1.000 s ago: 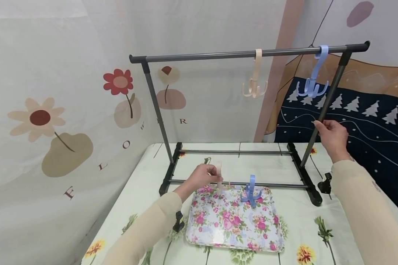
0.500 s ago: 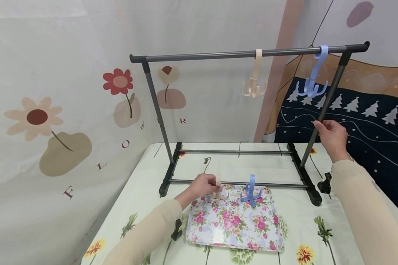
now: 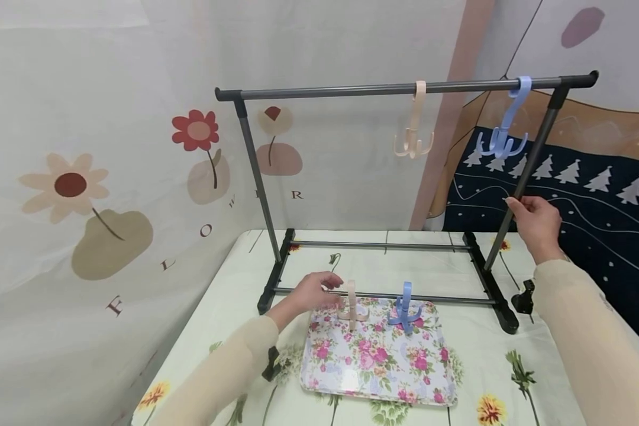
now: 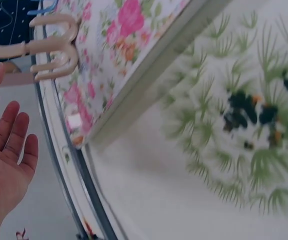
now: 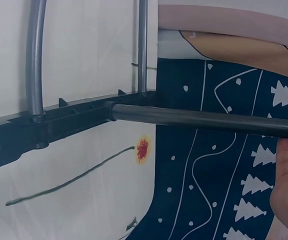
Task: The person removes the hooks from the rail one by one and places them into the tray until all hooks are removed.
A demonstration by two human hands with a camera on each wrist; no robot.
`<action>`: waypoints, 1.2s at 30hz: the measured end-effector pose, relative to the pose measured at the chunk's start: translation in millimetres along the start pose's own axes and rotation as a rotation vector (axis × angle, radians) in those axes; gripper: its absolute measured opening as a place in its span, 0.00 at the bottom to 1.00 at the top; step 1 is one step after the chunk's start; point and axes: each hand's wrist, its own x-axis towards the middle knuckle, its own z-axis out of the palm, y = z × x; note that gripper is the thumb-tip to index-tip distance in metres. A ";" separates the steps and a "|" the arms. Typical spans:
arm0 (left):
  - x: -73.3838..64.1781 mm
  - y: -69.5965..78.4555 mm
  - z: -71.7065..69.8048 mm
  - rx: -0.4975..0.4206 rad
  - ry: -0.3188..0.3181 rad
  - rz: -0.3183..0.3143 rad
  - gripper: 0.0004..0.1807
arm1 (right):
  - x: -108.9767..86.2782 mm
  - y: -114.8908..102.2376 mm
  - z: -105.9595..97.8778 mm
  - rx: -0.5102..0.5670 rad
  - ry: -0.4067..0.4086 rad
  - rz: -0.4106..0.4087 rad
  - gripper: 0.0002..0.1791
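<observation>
On the floral tray [image 3: 373, 367] a beige four-prong hook [image 3: 352, 307] stands upright near the back edge. A blue hook [image 3: 404, 310] of the same kind stands to its right. My left hand [image 3: 315, 291] is just left of the beige hook, its fingers loose and holding nothing. In the left wrist view the palm [image 4: 6, 165] faces up with the fingers apart from the beige hook [image 4: 54, 45]. With thumb and fingers my right hand [image 3: 538, 225] holds the right upright [image 3: 528, 168] of the grey metal rack. The right wrist view shows fingertips against that pole [image 5: 209, 120].
Another beige hook [image 3: 415, 121] and another blue hook [image 3: 511, 118] hang from the right part of the rack's top bar [image 3: 325, 92]. The rack's black feet [image 3: 274, 272] stand on the flower-print tablecloth [image 3: 223, 331], around the tray's back edge. Printed curtains [image 3: 112, 71] hang behind.
My left hand has lowered the beige hook onto the tray, let go of it and drawn back to the left. The right hand keeps its place on the upright.
</observation>
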 end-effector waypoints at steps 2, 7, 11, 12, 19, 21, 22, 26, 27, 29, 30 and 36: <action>0.6 0.5 -9.5 0.002 0.038 -0.009 0.22 | -0.5 -0.1 -1.4 -0.011 0.007 -0.003 0.29; 4.9 5.9 -34.0 -0.024 0.196 -0.040 0.20 | -3.6 2.2 -5.1 -0.094 0.005 -0.041 0.36; 9.4 10.4 -56.6 -0.069 0.311 -0.066 0.22 | -12.0 11.8 -4.0 -0.150 0.000 -0.077 0.37; 10.7 10.0 -62.3 -0.078 0.341 -0.069 0.23 | -14.8 14.5 -2.6 -0.152 0.007 -0.078 0.36; 11.9 4.1 -104.4 -0.142 0.589 -0.100 0.25 | -33.9 25.7 14.2 -0.119 0.177 -0.069 0.34; 12.8 1.4 -115.5 -0.170 0.665 -0.119 0.26 | -38.0 24.8 19.8 -0.109 0.219 -0.099 0.32; 13.8 0.1 -120.8 -0.185 0.700 -0.127 0.26 | -39.1 24.1 22.4 -0.101 0.227 -0.118 0.32; 18.4 -4.0 -139.3 -0.213 0.804 -0.141 0.27 | -43.5 15.2 32.2 -0.081 0.224 -0.207 0.30; 19.6 -4.8 -143.1 -0.218 0.825 -0.141 0.27 | -44.3 11.6 34.9 -0.074 0.220 -0.230 0.29; 21.1 -5.5 -149.7 -0.219 0.854 -0.141 0.27 | -46.9 2.2 40.7 -0.069 0.207 -0.255 0.29; 21.6 -5.5 -152.4 -0.217 0.864 -0.144 0.27 | -48.2 -3.0 43.7 -0.066 0.201 -0.268 0.28; 23.8 -0.8 -164.1 -0.234 0.887 -0.166 0.28 | -54.1 -31.9 58.9 -0.051 0.166 -0.327 0.25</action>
